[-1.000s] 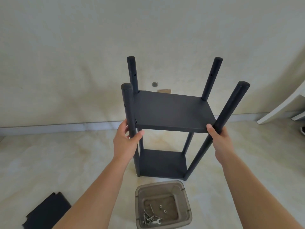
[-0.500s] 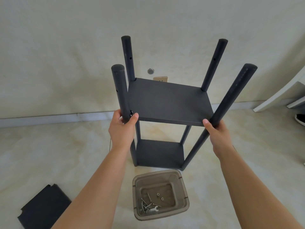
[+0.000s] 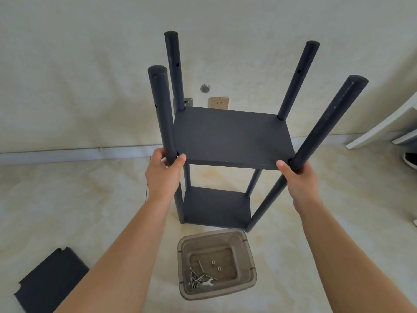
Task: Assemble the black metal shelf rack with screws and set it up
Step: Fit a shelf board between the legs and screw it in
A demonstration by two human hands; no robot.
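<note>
- Rack [image 3: 233, 141] stands on the floor [image 3: 67, 199] near the wall, a little nearer the camera than a second ago, with its posts reaching higher in view; I judge it is being shifted or checked for squareness before the last shelf goes on.
- Panel [image 3: 52, 283], flat, matt black with notched corners, lies on the floor at far left (likely the missing top shelf).
- Left hand [image 3: 163, 175] curls round the near left post just at the middle shelf, thumb over the shelf corner.
- Posts are round, dull black tubes with capped tops; the two far ones show open screw holes above the shelf, so the top level is not yet fitted.
- Two shelves are in: smooth dark rectangles, one mid-height, one near the floor.
- Tub [image 3: 216, 264], translucent brownish plastic with rounded corners, sits just in front of the rack and holds bright screws [image 3: 196, 279], washers and a small spanner.
- Right hand [image 3: 297, 179] wraps the near right post at the shelf corner, thumb on the shelf edge.
</note>
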